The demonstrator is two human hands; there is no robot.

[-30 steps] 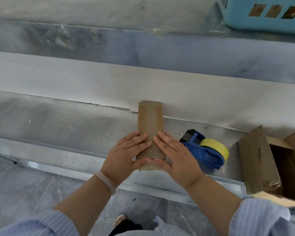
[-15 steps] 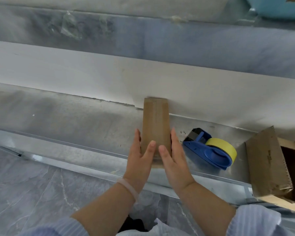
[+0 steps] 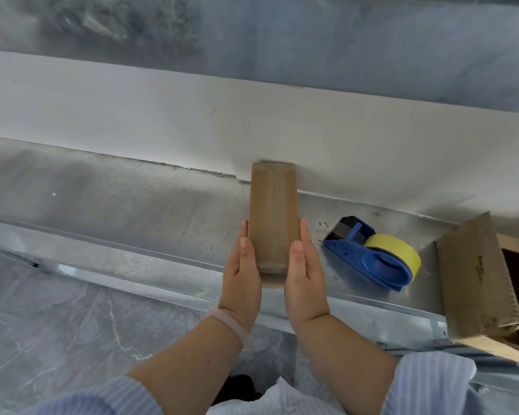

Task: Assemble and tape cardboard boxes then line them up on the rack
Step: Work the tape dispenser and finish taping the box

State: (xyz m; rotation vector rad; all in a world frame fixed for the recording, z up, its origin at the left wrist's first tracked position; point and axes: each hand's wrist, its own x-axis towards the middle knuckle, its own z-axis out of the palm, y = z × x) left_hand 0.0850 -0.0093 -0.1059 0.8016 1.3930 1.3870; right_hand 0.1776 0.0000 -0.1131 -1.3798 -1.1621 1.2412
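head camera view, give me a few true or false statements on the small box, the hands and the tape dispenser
1. The small cardboard box lies on the metal shelf with its far end against the white wall. True.
2. The right hand holds the blue tape dispenser. False: the dispenser lies on the shelf to the right of the box, untouched; the right hand is flat against the box's right side.
3. The left hand and the right hand flank the box with straight fingers. True.
4. The tape roll in the dispenser is red. False: it is yellow.
5. The pale wristband is on the right wrist. False: it is on the left wrist.
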